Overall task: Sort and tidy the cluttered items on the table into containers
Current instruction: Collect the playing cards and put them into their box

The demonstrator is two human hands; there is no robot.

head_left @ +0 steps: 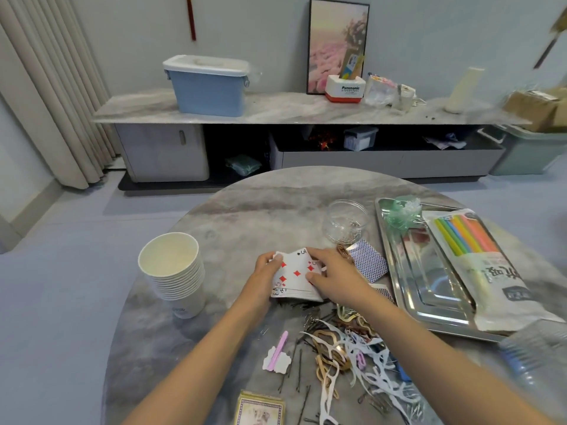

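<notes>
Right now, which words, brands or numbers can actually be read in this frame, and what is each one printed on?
"Panasonic": on the red and white box on the sideboard; the small line under it is too blurred.
"5": corner of the five of diamonds, top of the playing cards held by the left hand and right hand.
"3": corner of a card behind it.
Large characters on the straw packet: too distorted to read.
Print on the paper cups: blurred.

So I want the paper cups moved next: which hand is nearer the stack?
Left. The left hand grips the playing cards just right of the cup stack; the right hand holds their far side.
</notes>
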